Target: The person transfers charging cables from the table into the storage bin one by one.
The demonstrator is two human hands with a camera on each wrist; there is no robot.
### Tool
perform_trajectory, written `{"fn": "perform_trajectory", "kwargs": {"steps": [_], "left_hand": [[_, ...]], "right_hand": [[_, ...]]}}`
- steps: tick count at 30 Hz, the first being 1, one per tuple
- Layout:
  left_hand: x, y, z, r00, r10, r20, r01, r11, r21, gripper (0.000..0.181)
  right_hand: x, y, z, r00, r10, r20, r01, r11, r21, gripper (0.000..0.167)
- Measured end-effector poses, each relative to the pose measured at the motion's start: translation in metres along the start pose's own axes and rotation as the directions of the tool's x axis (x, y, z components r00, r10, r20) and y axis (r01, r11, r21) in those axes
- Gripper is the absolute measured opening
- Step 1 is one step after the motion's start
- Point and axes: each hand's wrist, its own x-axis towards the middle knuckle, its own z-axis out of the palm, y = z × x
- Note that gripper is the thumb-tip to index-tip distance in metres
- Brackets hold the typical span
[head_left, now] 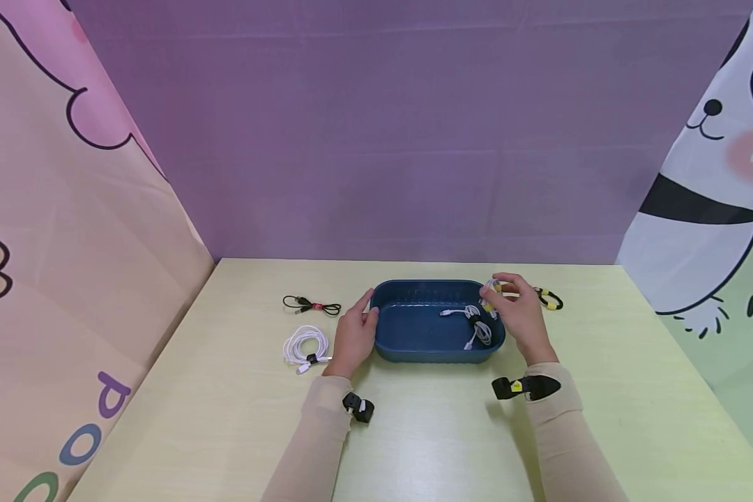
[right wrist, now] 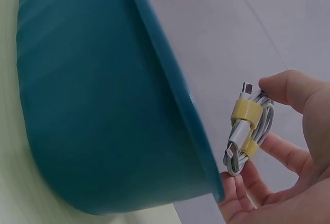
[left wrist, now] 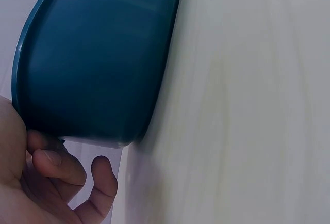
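Observation:
A blue bin (head_left: 439,355) has a white cable with a black tie (head_left: 475,319) lying inside at its right. The left hand (head_left: 354,338) rests against the bin's left end, its fingers loosely bent beside the outer wall in the left wrist view. Over the bin's right rim, the right hand (head_left: 519,317) pinches a coiled white cable with a yellow strap (right wrist: 246,111) between thumb and fingers. In the right wrist view this coil is held up just beside the rim of the bin (right wrist: 118,105), with a metal plug end showing.
Left of the bin lie a black cable with a red tie (head_left: 316,306) and a white coiled cable with a black tie (head_left: 306,345). A black-and-yellow coil (head_left: 551,300) lies beyond the right hand. A purple backdrop (head_left: 414,139) stands behind the table (head_left: 226,418).

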Motion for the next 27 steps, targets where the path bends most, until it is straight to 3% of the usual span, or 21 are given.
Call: {"fn": "perform_trajectory", "kwargs": {"steps": [13,27], "left_hand": [[-0.0003,-0.0004,-0.0003,1.0,0.013,-0.002,-0.013,1.0,-0.011,0.047],[0.0001,-0.0009,-0.0006,1.0,0.007,0.006,-0.007,1.0,-0.007,0.048]], "right_hand": [[-0.0026,-0.0025,0.0012,0.999,-0.044,0.022,0.045,0.999,-0.003,0.055],[-0.003,-0.0052,0.0045,0.998,-0.042,0.043,0.045,0.997,-0.058,0.057]]}}
